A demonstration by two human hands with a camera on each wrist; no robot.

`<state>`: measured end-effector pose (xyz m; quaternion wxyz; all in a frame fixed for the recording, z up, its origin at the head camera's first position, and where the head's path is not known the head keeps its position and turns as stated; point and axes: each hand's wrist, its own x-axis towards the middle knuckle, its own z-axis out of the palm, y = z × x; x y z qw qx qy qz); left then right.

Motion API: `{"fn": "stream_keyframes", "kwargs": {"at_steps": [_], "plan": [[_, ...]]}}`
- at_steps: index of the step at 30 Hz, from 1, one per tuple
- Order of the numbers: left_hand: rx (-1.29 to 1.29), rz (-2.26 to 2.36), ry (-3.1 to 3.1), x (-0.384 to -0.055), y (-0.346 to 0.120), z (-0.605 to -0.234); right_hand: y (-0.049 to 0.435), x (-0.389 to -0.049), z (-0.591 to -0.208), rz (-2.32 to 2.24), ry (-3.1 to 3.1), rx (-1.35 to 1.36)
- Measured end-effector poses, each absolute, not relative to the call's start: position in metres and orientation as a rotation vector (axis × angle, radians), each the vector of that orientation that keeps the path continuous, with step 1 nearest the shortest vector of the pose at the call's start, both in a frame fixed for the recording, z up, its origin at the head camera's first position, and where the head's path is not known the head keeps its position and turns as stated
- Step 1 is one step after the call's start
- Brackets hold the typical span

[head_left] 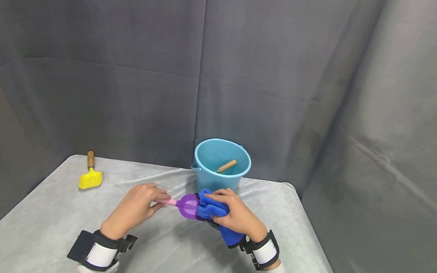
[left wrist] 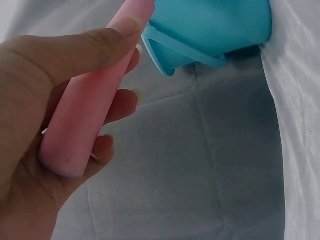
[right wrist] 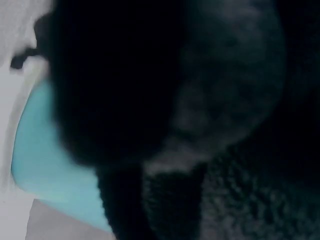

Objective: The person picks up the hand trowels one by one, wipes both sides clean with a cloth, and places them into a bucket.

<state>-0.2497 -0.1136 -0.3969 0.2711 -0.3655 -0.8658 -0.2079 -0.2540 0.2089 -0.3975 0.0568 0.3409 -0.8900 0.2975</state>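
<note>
In the head view my left hand (head_left: 141, 203) grips the pink handle (left wrist: 92, 110) of a toy shovel with a purple blade (head_left: 187, 206). The thumb lies along the handle in the left wrist view. My right hand (head_left: 235, 212) holds a bunched blue cloth (head_left: 209, 206) around the blade's far end, hiding its tip. One end of the cloth hangs down toward the right wrist. Dark, blurred cloth fills most of the right wrist view.
A light blue bucket (head_left: 201, 184) stands just behind the hands, with a wooden-handled tool (head_left: 227, 166) inside. At the far left of the pale covered table (head_left: 51, 227) lies a yellow shovel (head_left: 90, 179). Grey curtains (head_left: 136, 94) close off the back and right side.
</note>
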Motion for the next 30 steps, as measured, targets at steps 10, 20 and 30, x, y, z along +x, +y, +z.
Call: {"fn": "stream_keyframes", "kwargs": {"at_steps": [10,20,30], "plan": [[-0.958,-0.600,-2.393,-0.250,-0.115,-0.399,0.227,-0.256,-0.393,0.876,-2.608,1.013],[-1.031,-0.591,-2.442,-0.251,-0.105,-0.405,0.222,-0.252,-0.386,0.975,-2.389,1.016],[-1.087,-0.531,-2.400,-0.250,-0.094,-0.405,0.206,-0.245,-0.392,0.969,-2.372,1.074]]}}
